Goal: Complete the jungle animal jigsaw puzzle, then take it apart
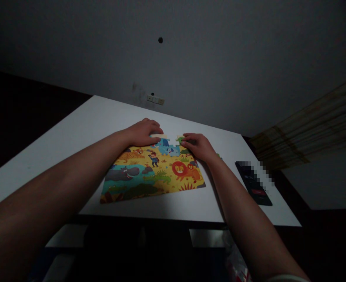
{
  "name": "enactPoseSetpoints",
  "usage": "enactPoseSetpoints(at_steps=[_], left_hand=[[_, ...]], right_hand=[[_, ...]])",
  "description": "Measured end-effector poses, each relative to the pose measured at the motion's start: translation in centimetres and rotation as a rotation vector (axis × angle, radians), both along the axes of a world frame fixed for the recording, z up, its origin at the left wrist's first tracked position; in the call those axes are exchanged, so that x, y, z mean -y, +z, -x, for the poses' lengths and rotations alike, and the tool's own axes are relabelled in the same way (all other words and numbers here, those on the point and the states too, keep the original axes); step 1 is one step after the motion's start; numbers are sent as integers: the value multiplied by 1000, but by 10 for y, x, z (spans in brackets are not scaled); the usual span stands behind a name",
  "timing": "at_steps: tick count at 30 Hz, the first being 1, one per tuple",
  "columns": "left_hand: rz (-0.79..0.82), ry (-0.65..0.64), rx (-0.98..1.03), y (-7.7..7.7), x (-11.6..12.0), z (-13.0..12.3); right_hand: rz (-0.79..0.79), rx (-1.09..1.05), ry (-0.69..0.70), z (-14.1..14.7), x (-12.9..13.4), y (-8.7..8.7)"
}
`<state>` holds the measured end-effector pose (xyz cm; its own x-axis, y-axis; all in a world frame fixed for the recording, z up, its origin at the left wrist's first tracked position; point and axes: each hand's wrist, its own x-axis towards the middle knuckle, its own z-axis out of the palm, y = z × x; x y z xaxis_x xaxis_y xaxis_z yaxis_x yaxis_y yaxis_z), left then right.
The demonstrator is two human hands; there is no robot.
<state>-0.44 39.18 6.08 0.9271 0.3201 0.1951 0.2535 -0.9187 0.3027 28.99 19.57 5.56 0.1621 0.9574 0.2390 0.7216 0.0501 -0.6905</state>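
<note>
A jigsaw puzzle (149, 172) with cartoon animals on a yellow ground lies on the white table, showing a hippo, lions, a leopard and a blue elephant. Along its far edge there is a notch right of the elephant. My left hand (143, 132) rests flat on the puzzle's far left part, its fingers stretched beside the elephant and covering some of the picture. My right hand (200, 145) has thumb and fingertips closed on a puzzle piece (179, 139) with green on it, just right of the notch. Whether that piece is joined to its neighbours I cannot tell.
The white table (73, 125) stands by a grey wall with a socket strip (155, 99). To the right of my right forearm lies a dark phone (253, 186), partly pixelated. Something small and colourful (219, 156) peeks out beside my right wrist. A curtain (308, 129) hangs at right.
</note>
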Motion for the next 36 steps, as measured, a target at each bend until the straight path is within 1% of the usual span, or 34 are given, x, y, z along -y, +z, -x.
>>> enactPoseSetpoints(at_steps=[6,10,12,15,16,18,21,22,23,25,27,29,31,33,36], left_hand=[[-11,-13,0,0,0,0],[-6,2,3,0,1,-1],[0,8,-3,1,1,0],[-5,7,-16,1,3,0],[-9,6,-14,1,2,0],[-14,6,-2,0,1,0],[-14,-4,17,-3,-2,-2],[-15,-11,21,-4,-3,-2],[-18,-15,23,-5,-4,-3],[-24,-18,28,-5,-5,-4],[-20,-29,34,-4,-3,-5],[-5,-60,43,-4,1,-6],[10,-90,47,-3,6,-7],[14,-100,44,-2,10,-7],[3,-103,36,0,14,-7]], right_hand=[[22,-65,72,-16,3,-4],[-52,0,2,-15,5,-5],[-57,75,2,-11,7,-1],[26,180,74,-10,14,10],[45,204,71,-13,19,16],[33,241,-16,-27,31,30],[-34,256,-226,-58,60,52],[-17,258,-261,-67,70,58],[34,262,-269,-74,81,63],[159,274,-254,-80,98,67],[258,288,-228,-76,108,65],[307,299,-224,-67,113,60],[313,306,-245,-59,115,53],[284,291,-261,-55,116,47],[272,214,-231,-58,115,41]])
